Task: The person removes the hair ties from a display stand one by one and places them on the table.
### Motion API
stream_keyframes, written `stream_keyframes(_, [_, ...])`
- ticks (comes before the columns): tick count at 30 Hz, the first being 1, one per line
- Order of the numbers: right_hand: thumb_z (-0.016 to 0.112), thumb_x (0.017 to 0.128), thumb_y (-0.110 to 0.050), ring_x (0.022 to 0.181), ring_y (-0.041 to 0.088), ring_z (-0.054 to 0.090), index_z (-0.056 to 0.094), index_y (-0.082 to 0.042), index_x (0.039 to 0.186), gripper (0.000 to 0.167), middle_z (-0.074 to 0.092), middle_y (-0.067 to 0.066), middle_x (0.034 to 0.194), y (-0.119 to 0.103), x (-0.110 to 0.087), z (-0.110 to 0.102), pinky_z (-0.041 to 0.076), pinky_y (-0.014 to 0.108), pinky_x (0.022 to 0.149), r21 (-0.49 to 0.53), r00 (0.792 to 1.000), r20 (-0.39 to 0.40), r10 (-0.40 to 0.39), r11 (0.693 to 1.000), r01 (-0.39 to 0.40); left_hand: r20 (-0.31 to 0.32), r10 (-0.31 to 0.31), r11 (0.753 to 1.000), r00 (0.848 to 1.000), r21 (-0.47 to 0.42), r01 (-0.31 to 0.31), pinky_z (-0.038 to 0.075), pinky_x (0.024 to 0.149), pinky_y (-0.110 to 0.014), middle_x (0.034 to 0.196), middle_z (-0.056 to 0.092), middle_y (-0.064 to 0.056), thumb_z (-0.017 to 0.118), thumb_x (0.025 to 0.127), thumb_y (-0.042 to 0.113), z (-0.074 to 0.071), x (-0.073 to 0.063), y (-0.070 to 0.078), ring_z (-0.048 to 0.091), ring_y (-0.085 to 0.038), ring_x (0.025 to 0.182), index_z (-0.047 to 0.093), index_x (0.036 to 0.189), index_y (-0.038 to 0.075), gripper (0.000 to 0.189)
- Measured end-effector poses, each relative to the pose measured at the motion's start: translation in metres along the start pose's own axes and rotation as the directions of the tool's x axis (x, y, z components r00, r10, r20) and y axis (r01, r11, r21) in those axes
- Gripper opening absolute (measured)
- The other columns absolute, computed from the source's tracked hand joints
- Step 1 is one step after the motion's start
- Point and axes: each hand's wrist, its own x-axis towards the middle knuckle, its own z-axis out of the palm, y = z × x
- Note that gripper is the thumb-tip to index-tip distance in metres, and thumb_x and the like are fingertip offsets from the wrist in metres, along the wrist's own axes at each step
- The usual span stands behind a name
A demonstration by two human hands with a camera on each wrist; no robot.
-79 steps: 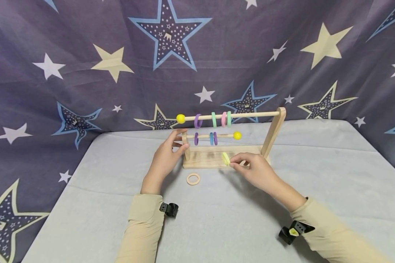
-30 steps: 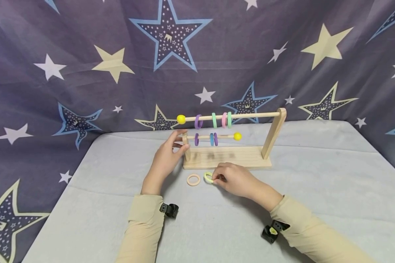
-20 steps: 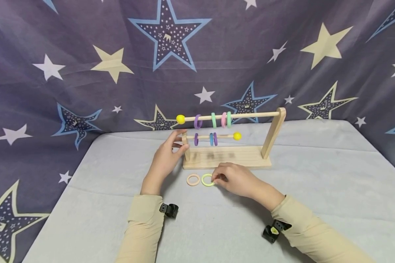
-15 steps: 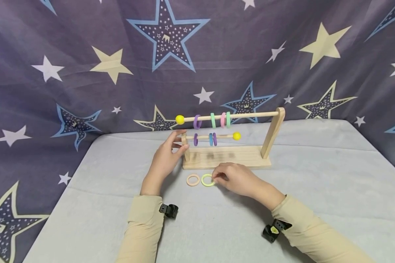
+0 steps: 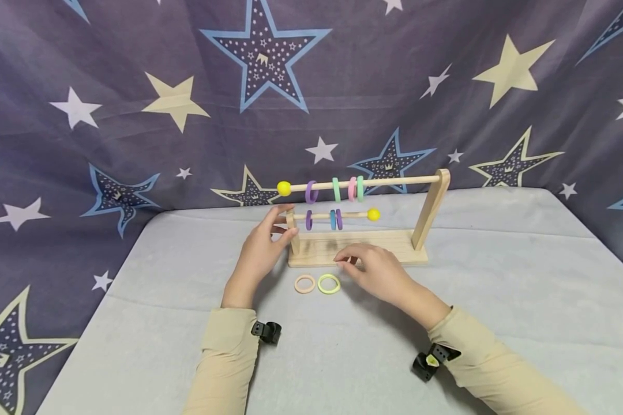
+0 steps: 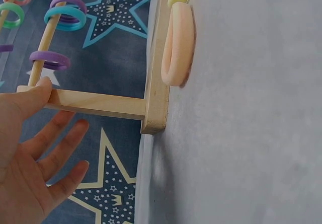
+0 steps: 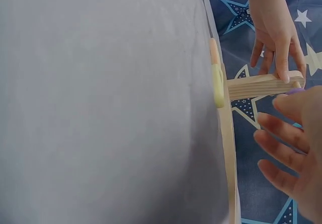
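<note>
A wooden ring rack [image 5: 358, 249] stands on the cloth, with an upper rod [image 5: 389, 182] and a shorter lower rod [image 5: 355, 215], each tipped by a yellow ball. My left hand [image 5: 259, 251] pinches the top of its short left post [image 6: 95, 103] between thumb and index finger; the other fingers are spread. Purple, green and pink rings hang on the upper rod, purple and blue rings on the lower. In front of the base a yellow-green ring [image 5: 329, 284] lies flat beside a peach ring [image 5: 304, 283]. Just above the yellow-green ring, my right hand [image 5: 379, 274] is empty, fingers loosely bent.
A pale grey cloth [image 5: 342, 351] covers the table. Behind it hangs a dark star-patterned curtain [image 5: 363, 75]. The rack's tall right post [image 5: 432, 210] rises beyond my right hand.
My right hand carried the yellow-green ring down and left, laid it flat next to the peach ring, then let go and rose slightly. My left hand has stayed on the post.
</note>
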Motion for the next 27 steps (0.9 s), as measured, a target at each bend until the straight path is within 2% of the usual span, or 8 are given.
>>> stream_keyframes(6, [0.073, 0.091, -0.015, 0.083, 0.013, 0.065, 0.075, -0.012, 0.101, 0.011, 0.073, -0.001, 0.098, 0.001, 0.001, -0.001, 0.053, 0.033, 0.074, 0.038, 0.995, -0.097, 0.026, 0.999, -0.022, 0.004, 0.004, 1.0, 1.0, -0.002, -0.004, 0.048, 0.092, -0.053, 0.13, 0.062, -0.011, 0.062, 0.099, 0.031, 0.001, 0.0, 0.0, 0.062, -0.03, 0.112, 0.047, 0.144, 0.027, 0.047])
stream_keyframes(10, [0.072, 0.093, -0.017, 0.082, 0.014, 0.065, 0.075, -0.01, 0.104, 0.014, 0.073, 0.0, 0.098, 0.0, 0.004, -0.001, 0.053, 0.034, 0.073, 0.062, 0.987, -0.152, 0.057, 0.997, -0.048, 0.0, 0.001, 1.0, 1.0, -0.002, -0.001, 0.047, 0.093, -0.053, 0.129, 0.063, -0.011, 0.063, 0.099, 0.032, 0.001, 0.0, 0.0, 0.062, -0.03, 0.112, 0.047, 0.143, 0.029, 0.047])
stream_keyframes(18, [0.073, 0.091, -0.018, 0.079, 0.017, 0.066, 0.075, -0.01, 0.104, 0.015, 0.073, 0.002, 0.09, 0.001, 0.011, 0.003, 0.053, 0.036, 0.072, 0.081, 0.948, -0.283, 0.142, 0.989, -0.124, -0.002, 0.003, 1.0, 1.0, -0.001, -0.003, 0.047, 0.093, -0.053, 0.127, 0.063, -0.01, 0.063, 0.099, 0.031, 0.0, 0.0, -0.002, 0.063, -0.03, 0.111, 0.047, 0.143, 0.029, 0.048])
stream_keyframes(27, [0.072, 0.092, -0.017, 0.079, 0.017, 0.066, 0.075, -0.011, 0.104, 0.014, 0.073, 0.003, 0.09, 0.004, 0.016, 0.002, 0.051, 0.034, 0.068, 0.117, 0.92, -0.339, 0.195, 0.979, -0.164, -0.001, -0.003, 1.0, 1.0, -0.002, 0.003, 0.047, 0.093, -0.053, 0.128, 0.063, -0.01, 0.063, 0.098, 0.032, 0.0, 0.001, -0.002, 0.063, -0.03, 0.111, 0.047, 0.143, 0.031, 0.048])
